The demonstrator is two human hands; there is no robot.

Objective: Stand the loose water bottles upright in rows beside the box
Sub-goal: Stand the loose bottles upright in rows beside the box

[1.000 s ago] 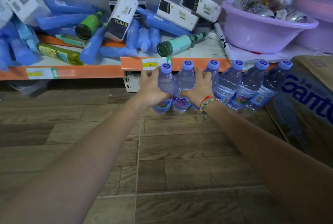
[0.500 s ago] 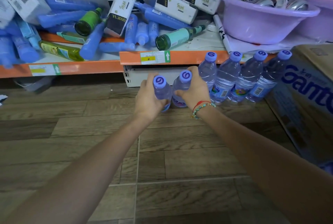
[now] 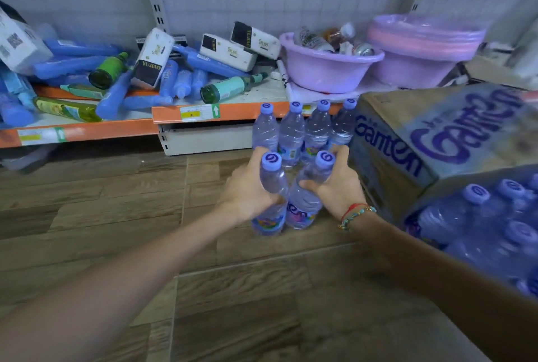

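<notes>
My left hand (image 3: 247, 192) grips a clear water bottle with a purple cap (image 3: 269, 204), upright on the wood floor. My right hand (image 3: 337, 187) grips a second such bottle (image 3: 305, 201), leaning slightly toward the first; the two touch. Just behind them a row of several upright bottles (image 3: 291, 134) stands against the shelf base, its right end beside the brown Ganten cardboard box (image 3: 407, 143). The box is open at its near right, with more capped bottles (image 3: 495, 221) packed inside.
A low shelf with an orange edge (image 3: 203, 112) carries a jumble of blue bottles, green bottles and white cartons. Two purple basins (image 3: 329, 67) sit on it to the right. Wood-look floor (image 3: 145, 201) stretches left and toward me.
Both hands pulled their two bottles out of the back row, toward me and rightward. They now sit in front of that row, closer to the box. The view also shifted right.
</notes>
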